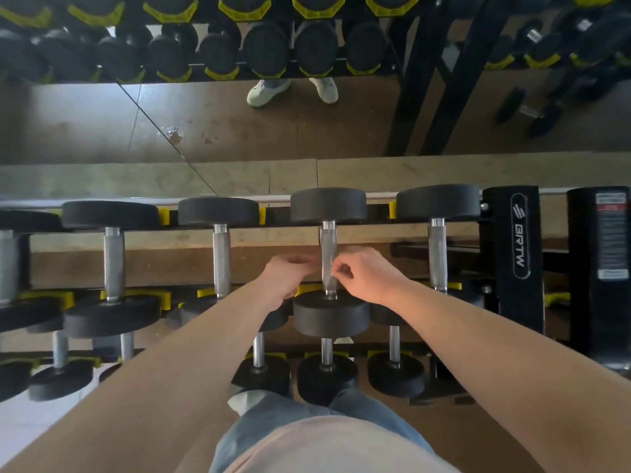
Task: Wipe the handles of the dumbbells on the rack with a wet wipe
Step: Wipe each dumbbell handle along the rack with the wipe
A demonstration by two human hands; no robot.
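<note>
Barely discernible, the wipe (333,268) spans left hand (285,276), handle (328,238), right hand (367,273).

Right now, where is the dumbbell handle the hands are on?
Head view, centre: second handle from the right on the near rack's top row, between the left hand and right hand, left of the BRTW post.

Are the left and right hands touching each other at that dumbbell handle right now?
Apart. The head view shows the left hand and right hand on opposite sides of the dumbbell handle, with the handle showing between their fingertips.
</note>
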